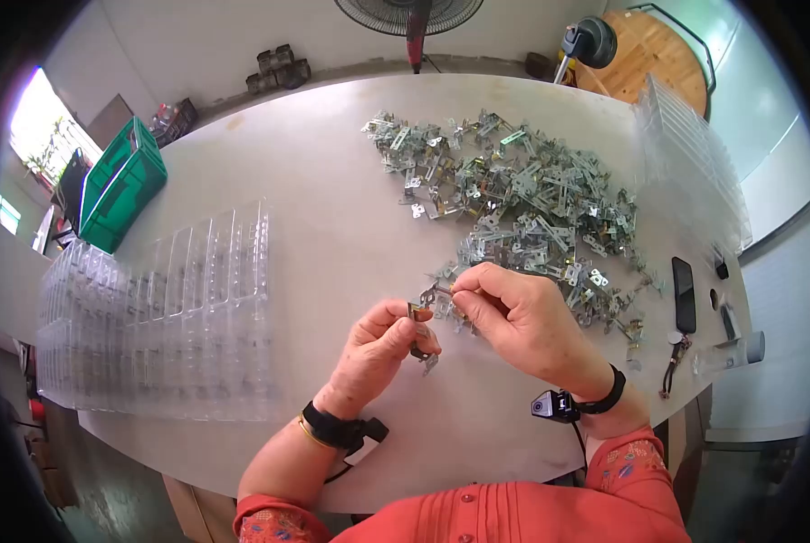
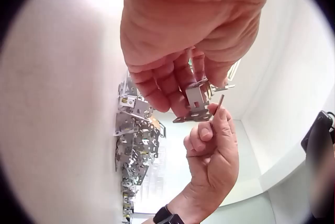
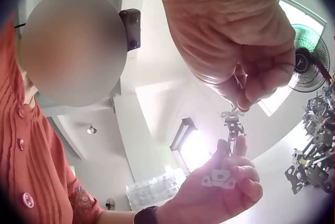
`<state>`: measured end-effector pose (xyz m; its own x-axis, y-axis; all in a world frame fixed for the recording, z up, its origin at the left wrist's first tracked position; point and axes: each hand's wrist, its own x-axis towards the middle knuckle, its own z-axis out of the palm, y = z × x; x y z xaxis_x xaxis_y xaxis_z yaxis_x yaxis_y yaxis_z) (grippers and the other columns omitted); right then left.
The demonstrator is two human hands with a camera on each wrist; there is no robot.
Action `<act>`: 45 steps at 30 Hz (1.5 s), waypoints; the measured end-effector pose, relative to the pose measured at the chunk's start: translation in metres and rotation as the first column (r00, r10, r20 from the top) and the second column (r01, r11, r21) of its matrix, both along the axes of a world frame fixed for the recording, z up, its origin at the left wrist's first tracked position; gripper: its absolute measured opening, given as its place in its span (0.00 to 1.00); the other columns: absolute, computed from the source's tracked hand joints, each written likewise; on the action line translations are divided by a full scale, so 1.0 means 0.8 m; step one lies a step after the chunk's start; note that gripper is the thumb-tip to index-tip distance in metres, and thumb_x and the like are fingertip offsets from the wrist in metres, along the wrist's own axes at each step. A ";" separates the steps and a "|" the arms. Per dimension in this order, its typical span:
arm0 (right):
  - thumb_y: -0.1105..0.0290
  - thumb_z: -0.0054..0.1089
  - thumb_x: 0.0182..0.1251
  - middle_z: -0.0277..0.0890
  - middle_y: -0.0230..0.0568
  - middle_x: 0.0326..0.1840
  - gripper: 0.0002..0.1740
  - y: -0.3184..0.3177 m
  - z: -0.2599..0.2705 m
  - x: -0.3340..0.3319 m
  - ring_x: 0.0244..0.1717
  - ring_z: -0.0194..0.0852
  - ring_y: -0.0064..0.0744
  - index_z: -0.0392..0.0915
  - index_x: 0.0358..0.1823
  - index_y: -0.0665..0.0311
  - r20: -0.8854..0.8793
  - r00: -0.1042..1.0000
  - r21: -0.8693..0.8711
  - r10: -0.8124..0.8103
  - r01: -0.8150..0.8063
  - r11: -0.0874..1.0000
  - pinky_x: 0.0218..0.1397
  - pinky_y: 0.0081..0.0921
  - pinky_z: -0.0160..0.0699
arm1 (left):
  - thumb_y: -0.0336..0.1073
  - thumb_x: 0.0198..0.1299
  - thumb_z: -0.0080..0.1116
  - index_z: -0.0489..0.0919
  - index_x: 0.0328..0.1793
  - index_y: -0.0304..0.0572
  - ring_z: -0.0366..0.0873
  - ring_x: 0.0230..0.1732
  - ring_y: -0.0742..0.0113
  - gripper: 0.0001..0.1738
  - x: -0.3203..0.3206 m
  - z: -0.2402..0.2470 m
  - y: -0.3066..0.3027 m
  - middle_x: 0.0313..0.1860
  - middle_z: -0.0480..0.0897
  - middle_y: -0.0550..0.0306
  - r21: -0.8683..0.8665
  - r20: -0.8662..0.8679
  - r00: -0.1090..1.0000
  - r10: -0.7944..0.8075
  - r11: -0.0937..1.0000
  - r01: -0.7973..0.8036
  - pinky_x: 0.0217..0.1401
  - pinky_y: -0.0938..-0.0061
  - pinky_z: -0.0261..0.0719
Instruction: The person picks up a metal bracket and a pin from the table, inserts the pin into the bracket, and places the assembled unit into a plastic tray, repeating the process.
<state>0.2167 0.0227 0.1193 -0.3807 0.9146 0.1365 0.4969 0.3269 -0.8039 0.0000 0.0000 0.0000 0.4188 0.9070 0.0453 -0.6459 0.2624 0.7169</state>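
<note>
Over the table, my left hand (image 1: pixel 373 348) holds a small bent metal bracket (image 2: pixel 196 98) between thumb and fingers. A plate with holes, part of the metal in that hand (image 3: pixel 217 178), shows by the palm in the right wrist view. My right hand (image 1: pixel 527 317) pinches a small metal piece, seen as a thin end (image 2: pixel 220 101) in the left wrist view, close beside the bracket. Just under the right fingertips, more slotted metal (image 3: pixel 233 122) shows in the right wrist view; I cannot tell which hand carries it. A heap of similar metal brackets (image 1: pixel 541 190) lies beyond the hands.
Stacked clear plastic trays (image 1: pixel 160 317) stand at the left, with a green crate (image 1: pixel 124 185) behind them. More clear trays (image 1: pixel 690 163) stand at the far right. A phone (image 1: pixel 684 294) and a clear bottle (image 1: pixel 731 353) lie near the right edge. A fan (image 1: pixel 414 18) stands beyond the table.
</note>
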 end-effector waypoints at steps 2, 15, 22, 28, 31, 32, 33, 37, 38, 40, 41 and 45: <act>0.71 0.63 0.72 0.81 0.46 0.30 0.03 0.001 0.000 0.000 0.27 0.82 0.43 0.79 0.42 0.61 0.014 1.000 0.021 -0.010 0.009 1.000 0.30 0.33 0.76 | 0.39 0.76 0.56 0.80 0.58 0.43 0.84 0.45 0.58 0.12 0.001 -0.001 0.000 0.41 0.85 0.59 0.032 -0.056 0.998 0.033 0.999 -0.031 0.53 0.65 0.79; 0.73 0.64 0.70 0.81 0.45 0.31 0.03 0.001 0.003 0.008 0.29 0.82 0.43 0.80 0.40 0.64 0.138 0.989 0.270 0.060 -0.096 0.958 0.33 0.32 0.77 | 0.34 0.75 0.58 0.80 0.58 0.38 0.85 0.48 0.65 0.11 0.002 0.001 -0.004 0.45 0.86 0.55 0.124 -0.243 0.969 0.052 0.992 -0.023 0.55 0.68 0.82; 0.75 0.57 0.73 0.82 0.50 0.32 0.05 -0.006 0.020 0.002 0.34 0.84 0.49 0.77 0.47 0.64 0.090 0.993 0.004 0.076 -0.077 0.997 0.36 0.37 0.78 | 0.35 0.75 0.59 0.80 0.60 0.37 0.81 0.49 0.73 0.13 0.004 0.004 -0.006 0.45 0.84 0.60 0.117 -0.274 0.962 -0.014 0.992 0.047 0.56 0.73 0.81; 0.75 0.50 0.77 0.82 0.43 0.30 0.10 -0.003 0.011 0.005 0.32 0.83 0.32 0.79 0.52 0.67 0.006 0.992 -0.231 0.129 -0.124 0.965 0.38 0.31 0.79 | 0.37 0.75 0.60 0.81 0.59 0.38 0.77 0.47 0.79 0.13 0.007 -0.004 -0.002 0.43 0.82 0.65 0.154 -0.294 0.955 -0.049 0.983 0.097 0.55 0.78 0.78; 0.72 0.51 0.78 0.81 0.37 0.30 0.10 0.004 0.008 0.010 0.31 0.79 0.23 0.79 0.50 0.67 -0.079 0.992 -0.383 0.101 -0.123 0.916 0.37 0.27 0.78 | 0.38 0.74 0.61 0.80 0.59 0.39 0.76 0.46 0.80 0.14 0.007 0.002 -0.004 0.42 0.81 0.66 0.165 -0.288 0.956 -0.059 0.980 0.111 0.55 0.79 0.77; 0.70 0.52 0.78 0.80 0.35 0.29 0.10 0.006 0.007 0.011 0.31 0.77 0.20 0.80 0.48 0.68 -0.104 0.991 -0.443 0.089 -0.126 0.888 0.36 0.25 0.77 | 0.39 0.74 0.61 0.81 0.59 0.39 0.75 0.46 0.80 0.14 0.008 0.001 -0.005 0.42 0.81 0.67 0.168 -0.310 0.949 -0.058 0.979 0.115 0.54 0.78 0.77; 0.70 0.52 0.78 0.80 0.35 0.29 0.10 0.007 0.007 0.011 0.31 0.77 0.20 0.80 0.48 0.68 -0.104 0.990 -0.441 0.093 -0.130 0.888 0.36 0.25 0.77 | 0.39 0.74 0.61 0.81 0.58 0.40 0.75 0.46 0.80 0.14 0.008 0.001 -0.005 0.42 0.81 0.67 0.171 -0.334 0.941 -0.057 0.978 0.120 0.54 0.78 0.77; 0.68 0.59 0.75 0.80 0.35 0.29 0.09 0.007 0.015 0.008 0.31 0.76 0.21 0.81 0.44 0.68 0.046 0.989 -0.380 0.140 -0.112 0.918 0.35 0.23 0.75 | 0.40 0.73 0.63 0.81 0.58 0.40 0.74 0.46 0.80 0.14 0.010 0.005 -0.007 0.42 0.81 0.67 0.204 -0.445 0.895 -0.020 0.971 0.124 0.54 0.78 0.76; 0.68 0.61 0.73 0.80 0.36 0.31 0.09 0.006 0.018 0.008 0.31 0.77 0.23 0.81 0.43 0.67 0.103 0.982 -0.369 0.155 -0.107 0.923 0.36 0.23 0.74 | 0.43 0.72 0.64 0.81 0.57 0.40 0.74 0.44 0.79 0.16 0.012 0.004 -0.007 0.39 0.80 0.68 0.256 -0.488 0.872 0.031 0.960 0.109 0.51 0.78 0.75; 0.70 0.62 0.71 0.80 0.38 0.34 0.07 0.008 0.013 0.010 0.34 0.78 0.26 0.81 0.42 0.67 0.117 0.979 -0.289 0.167 -0.127 0.949 0.36 0.24 0.75 | 0.46 0.71 0.65 0.80 0.56 0.41 0.73 0.41 0.79 0.18 0.015 0.004 -0.008 0.37 0.79 0.68 0.307 -0.526 0.846 0.084 0.947 0.097 0.48 0.77 0.74; 0.72 0.63 0.69 0.81 0.40 0.38 0.05 0.009 0.009 0.010 0.36 0.79 0.28 0.80 0.41 0.67 0.131 0.976 -0.207 0.176 -0.147 0.967 0.37 0.24 0.75 | 0.45 0.71 0.65 0.80 0.56 0.40 0.73 0.41 0.78 0.17 0.016 0.005 -0.009 0.36 0.80 0.68 0.338 -0.549 0.829 0.109 0.936 0.101 0.48 0.77 0.74; 0.75 0.65 0.68 0.80 0.44 0.46 0.04 0.006 -0.004 0.002 0.43 0.80 0.33 0.80 0.40 0.66 -0.045 0.982 0.002 0.183 -0.183 0.983 0.39 0.26 0.77 | 0.38 0.70 0.66 0.82 0.57 0.39 0.77 0.44 0.78 0.14 0.019 0.005 -0.013 0.41 0.84 0.64 0.374 -0.601 0.769 0.217 0.927 0.031 0.51 0.76 0.77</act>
<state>0.2185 0.0276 0.1162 -0.5350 0.8305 0.1554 0.3928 0.4073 -0.8245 0.0155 -0.0102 0.0038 0.3792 0.9176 0.1193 -0.0314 -0.1161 0.9927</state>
